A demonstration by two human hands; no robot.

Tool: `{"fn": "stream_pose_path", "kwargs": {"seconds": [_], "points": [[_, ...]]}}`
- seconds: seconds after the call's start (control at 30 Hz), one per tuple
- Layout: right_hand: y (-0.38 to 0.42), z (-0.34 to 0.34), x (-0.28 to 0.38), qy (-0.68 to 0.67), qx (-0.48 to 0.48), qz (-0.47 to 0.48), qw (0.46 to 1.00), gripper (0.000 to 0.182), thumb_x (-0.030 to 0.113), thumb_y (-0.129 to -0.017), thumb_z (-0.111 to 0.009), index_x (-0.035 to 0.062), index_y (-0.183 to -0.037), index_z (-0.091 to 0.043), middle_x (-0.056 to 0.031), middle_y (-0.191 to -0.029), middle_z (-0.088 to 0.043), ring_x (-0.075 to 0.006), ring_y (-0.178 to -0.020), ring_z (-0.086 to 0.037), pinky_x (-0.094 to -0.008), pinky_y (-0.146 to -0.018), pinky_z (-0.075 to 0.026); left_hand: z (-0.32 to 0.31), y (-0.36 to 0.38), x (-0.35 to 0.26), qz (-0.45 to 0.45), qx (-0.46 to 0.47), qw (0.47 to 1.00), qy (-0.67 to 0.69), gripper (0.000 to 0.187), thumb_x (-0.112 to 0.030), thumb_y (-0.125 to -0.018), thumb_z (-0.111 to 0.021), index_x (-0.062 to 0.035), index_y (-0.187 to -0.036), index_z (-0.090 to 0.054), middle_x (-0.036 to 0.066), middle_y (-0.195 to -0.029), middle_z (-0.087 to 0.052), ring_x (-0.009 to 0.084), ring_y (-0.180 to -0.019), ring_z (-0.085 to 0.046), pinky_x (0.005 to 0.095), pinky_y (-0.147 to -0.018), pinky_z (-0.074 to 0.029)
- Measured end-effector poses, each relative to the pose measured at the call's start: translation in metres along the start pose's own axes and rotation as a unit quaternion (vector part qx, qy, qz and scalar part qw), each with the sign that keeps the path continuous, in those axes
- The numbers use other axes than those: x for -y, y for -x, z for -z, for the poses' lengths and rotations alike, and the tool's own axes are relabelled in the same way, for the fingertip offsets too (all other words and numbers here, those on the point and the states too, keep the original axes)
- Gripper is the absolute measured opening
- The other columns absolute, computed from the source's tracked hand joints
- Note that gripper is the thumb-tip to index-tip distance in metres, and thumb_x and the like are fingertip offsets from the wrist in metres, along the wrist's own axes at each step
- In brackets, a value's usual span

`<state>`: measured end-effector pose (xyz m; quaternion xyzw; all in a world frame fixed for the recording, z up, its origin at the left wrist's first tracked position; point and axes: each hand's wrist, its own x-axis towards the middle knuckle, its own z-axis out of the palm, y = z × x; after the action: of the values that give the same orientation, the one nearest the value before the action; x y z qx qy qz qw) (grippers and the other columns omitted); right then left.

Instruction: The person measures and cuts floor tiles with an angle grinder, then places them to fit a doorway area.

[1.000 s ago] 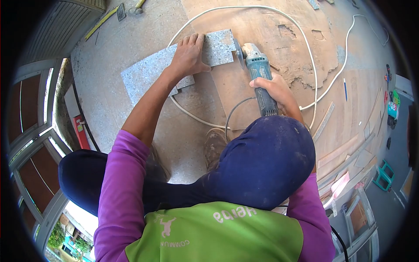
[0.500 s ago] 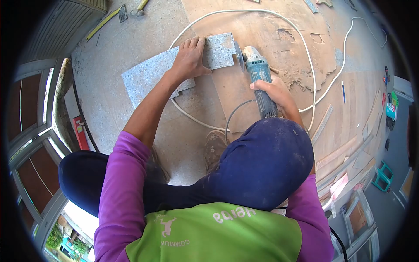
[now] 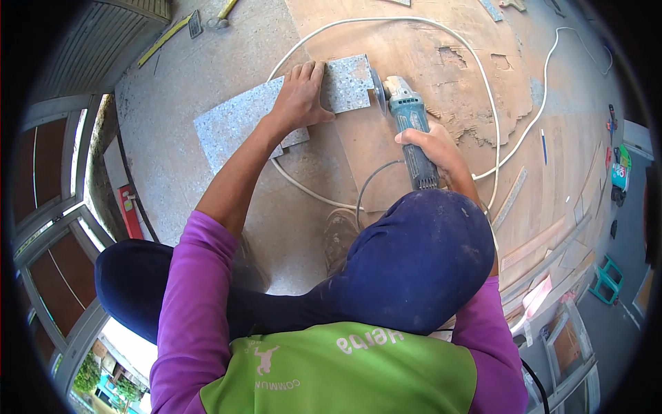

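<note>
A speckled grey tile (image 3: 234,123) with a notched edge lies across the floor in front of me. My left hand (image 3: 300,96) presses down on it, fingers at its far edge and thumb toward the near one. In my right hand (image 3: 436,148) is a teal angle grinder (image 3: 409,117), gripped round its body with the thumb on top. Its cutting disc (image 3: 378,91) stands on edge right at the tile's right end. Under the tile's near side a smaller speckled piece (image 3: 296,137) sticks out.
A white cable (image 3: 491,90) loops around the work over a worn plywood sheet (image 3: 414,48). A hammer (image 3: 219,22) and a yellow-handled tool (image 3: 165,40) lie at the upper left. Wood strips (image 3: 538,241), a blue pencil (image 3: 544,147) and a teal stool (image 3: 607,279) are to the right.
</note>
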<state>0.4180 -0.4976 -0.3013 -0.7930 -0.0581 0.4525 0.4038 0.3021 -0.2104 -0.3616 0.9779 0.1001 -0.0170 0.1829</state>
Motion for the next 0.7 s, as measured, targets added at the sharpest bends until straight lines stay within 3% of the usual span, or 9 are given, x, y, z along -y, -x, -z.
{"fn": "stream_pose_path", "kwargs": {"seconds": [0.23,0.33,0.43,0.7], "points": [[0.0007,0.0010,0.0027,0.005,-0.008,0.033,0.999,0.039,0.029,-0.072,-0.079,0.0009,-0.097,-0.070,-0.0072,-0.082,-0.066,-0.0150,-0.070,-0.060,-0.0304,-0.062,-0.047,-0.0022,-0.0005,-0.0003,0.001,0.002,1.000,-0.007,0.122,-0.037,-0.056,-0.097,-0.0002,-0.154,-0.034,0.023,-0.151,-0.043,0.0406,-0.141,-0.040,0.0482,-0.120,-0.037],[0.0030,0.0030,0.0076,0.024,0.008,0.014,1.000,0.049,0.029,-0.074,-0.078,-0.0024,-0.110,-0.067,-0.0079,-0.089,-0.066,-0.0154,-0.074,-0.062,-0.0301,-0.067,-0.049,0.0003,0.0004,-0.0017,0.001,0.004,1.000,-0.003,0.122,-0.037,-0.056,-0.097,-0.0001,-0.154,-0.034,0.023,-0.151,-0.043,0.0407,-0.141,-0.040,0.0484,-0.119,-0.037],[0.0041,0.0007,0.0064,-0.005,-0.007,0.033,0.999,0.037,0.028,-0.072,-0.079,0.0014,-0.096,-0.070,-0.0067,-0.082,-0.066,-0.0148,-0.070,-0.060,-0.0303,-0.063,-0.047,0.0030,0.0009,-0.0025,0.002,0.006,1.000,0.000,0.122,-0.037,-0.056,-0.097,0.0000,-0.154,-0.034,0.023,-0.150,-0.043,0.0408,-0.141,-0.040,0.0484,-0.119,-0.037],[0.0046,0.0019,0.0033,0.023,-0.008,0.028,0.999,0.039,0.030,-0.072,-0.079,0.0012,-0.097,-0.070,-0.0076,-0.083,-0.066,-0.0153,-0.071,-0.061,-0.0307,-0.065,-0.048,-0.0002,0.0013,-0.0003,-0.006,0.000,1.000,-0.001,0.122,-0.037,-0.056,-0.097,0.0005,-0.154,-0.034,0.023,-0.149,-0.044,0.0401,-0.140,-0.041,0.0477,-0.120,-0.037]]}}
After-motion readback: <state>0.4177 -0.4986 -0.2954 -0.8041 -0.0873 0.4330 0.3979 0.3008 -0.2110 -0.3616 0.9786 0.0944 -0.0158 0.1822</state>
